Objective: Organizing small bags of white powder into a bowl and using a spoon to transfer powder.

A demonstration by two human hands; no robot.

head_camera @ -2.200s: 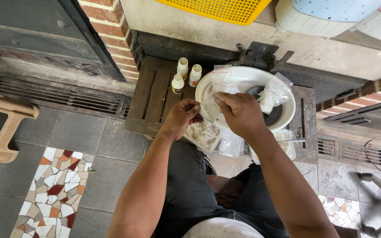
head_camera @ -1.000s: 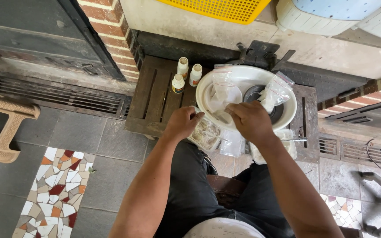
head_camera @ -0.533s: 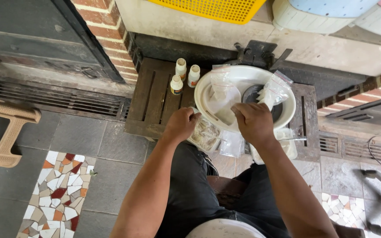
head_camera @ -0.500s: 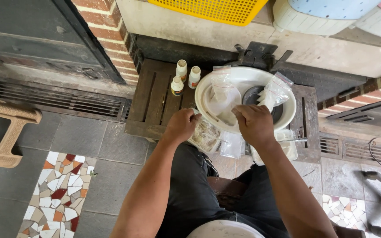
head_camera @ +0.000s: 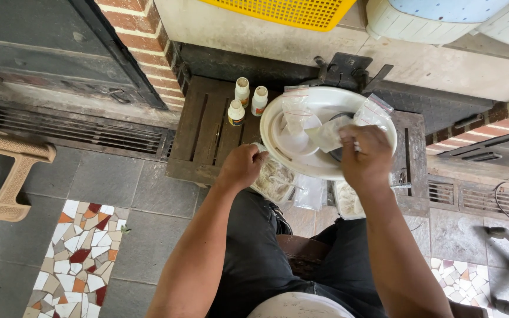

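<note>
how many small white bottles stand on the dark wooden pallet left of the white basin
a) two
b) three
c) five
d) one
b: three small white bottles stand in a cluster on the wooden pallet, just left of the white basin, above the left hand.

Left hand (head_camera: 241, 166) curled in a loose fist, right hand (head_camera: 365, 158) pinching, forearms extended
</note>
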